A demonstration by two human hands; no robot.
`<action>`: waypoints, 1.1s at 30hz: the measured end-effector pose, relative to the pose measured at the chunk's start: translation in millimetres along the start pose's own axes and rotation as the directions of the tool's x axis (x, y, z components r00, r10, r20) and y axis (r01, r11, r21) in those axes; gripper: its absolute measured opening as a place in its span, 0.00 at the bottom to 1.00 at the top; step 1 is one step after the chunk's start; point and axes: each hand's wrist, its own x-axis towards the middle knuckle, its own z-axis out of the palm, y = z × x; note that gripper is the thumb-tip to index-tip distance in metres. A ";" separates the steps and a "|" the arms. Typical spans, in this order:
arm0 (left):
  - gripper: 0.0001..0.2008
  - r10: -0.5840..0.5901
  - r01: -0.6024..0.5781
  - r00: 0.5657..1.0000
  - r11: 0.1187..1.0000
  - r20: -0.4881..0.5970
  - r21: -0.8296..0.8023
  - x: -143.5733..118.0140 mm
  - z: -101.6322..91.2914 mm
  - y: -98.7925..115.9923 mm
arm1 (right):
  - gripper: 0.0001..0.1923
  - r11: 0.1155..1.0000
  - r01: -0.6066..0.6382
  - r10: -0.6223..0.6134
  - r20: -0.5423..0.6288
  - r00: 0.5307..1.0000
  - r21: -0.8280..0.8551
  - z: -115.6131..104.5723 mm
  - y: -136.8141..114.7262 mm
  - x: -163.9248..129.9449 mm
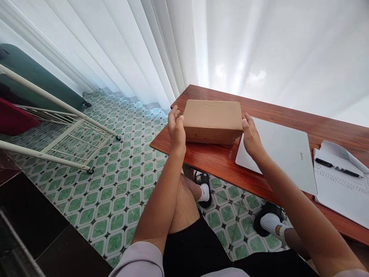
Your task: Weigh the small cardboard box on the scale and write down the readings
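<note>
Nearest cam: black shorts (pixel 196 250) and knees, pale sleeves at bottom edge. Feet in white socks (pixel 205 192) + black sandals on green patterned floor tiles (pixel 115 200), under the desk.

Box (pixel 212 121) = ref point. Plain brown cardboard, closed, flat on the red-brown wooden desk (pixel 219 161), near desk's left corner.

Left hand (pixel 176 129): at box's left end, palm facing the box side, fingers loosely curled, half open. Looks to touch or nearly touch the left face, can't tell which. No grip closed around it.

Right hand (pixel 251 134): at box's right end, palm in, fingers extended along the right face, open. Contact prob at fingertips, not certain. Nothing lifted; box bottom sits on desk.

Right of box: closed white laptop (pixel 282 154), its corner just beside/under the right hand. Further right of box: papers (pixel 340 184) with black pen (pixel 337 167) on top.

Left of box, well apart: white metal rack (pixel 66 130) lying on the floor; beyond it a dark green suitcase (pixel 34 77) and sth dark red.

Behind box: white curtains (pixel 173 42), bright backlight.
</note>
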 end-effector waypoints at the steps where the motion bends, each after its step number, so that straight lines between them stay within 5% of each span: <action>1: 0.23 -0.029 0.029 1.000 1.000 0.008 -0.010 -0.3 0.0 -1.4 | 0.40 1.000 -0.005 0.005 0.000 1.000 -0.002 1.8 -0.7 -0.1; 10: 0.21 -0.065 0.066 0.996 0.998 0.057 -0.003 -10.4 5.3 3.1 | 0.33 0.999 0.030 -0.027 0.091 0.996 -0.032 7.5 -12.5 -5.6; 33: 0.21 -0.139 0.139 0.990 0.990 0.016 -0.032 -10.5 8.4 3.8 | 0.26 0.995 0.090 -0.089 0.033 0.995 -0.031 12.8 -13.9 -9.0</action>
